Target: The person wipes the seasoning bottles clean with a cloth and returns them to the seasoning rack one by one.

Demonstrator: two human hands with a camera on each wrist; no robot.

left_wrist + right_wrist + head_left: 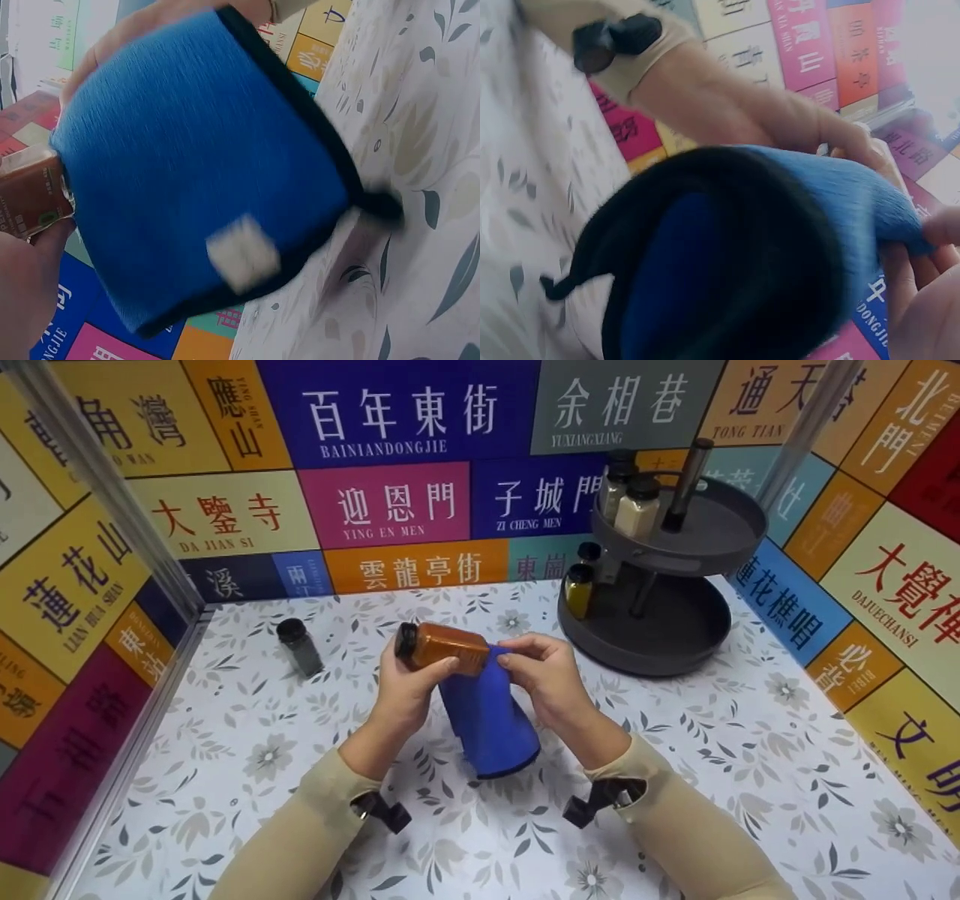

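Observation:
My left hand point(401, 690) grips a spice jar point(450, 646) of orange-brown powder. The jar is tilted on its side, its black lid to the left and its base toward my right hand point(551, 679). That hand pinches a blue cloth point(487, 727) near the jar's base, between thumb and fingers. The cloth hangs below the jar with a dark edging along its bottom. In the left wrist view the cloth point(195, 165) spreads wide, a pale label near its edge, beside the jar's base point(34, 191). From the right wrist, the cloth point(847, 195) hides most of the jar.
A jar with dark contents point(301, 649) stands at the left on the floral-patterned table point(247, 825). At the back right is a two-tier dark round rack point(660, 641), with several black-lidded jars on its left side. Printed panels point(397, 510) wall in the back and sides.

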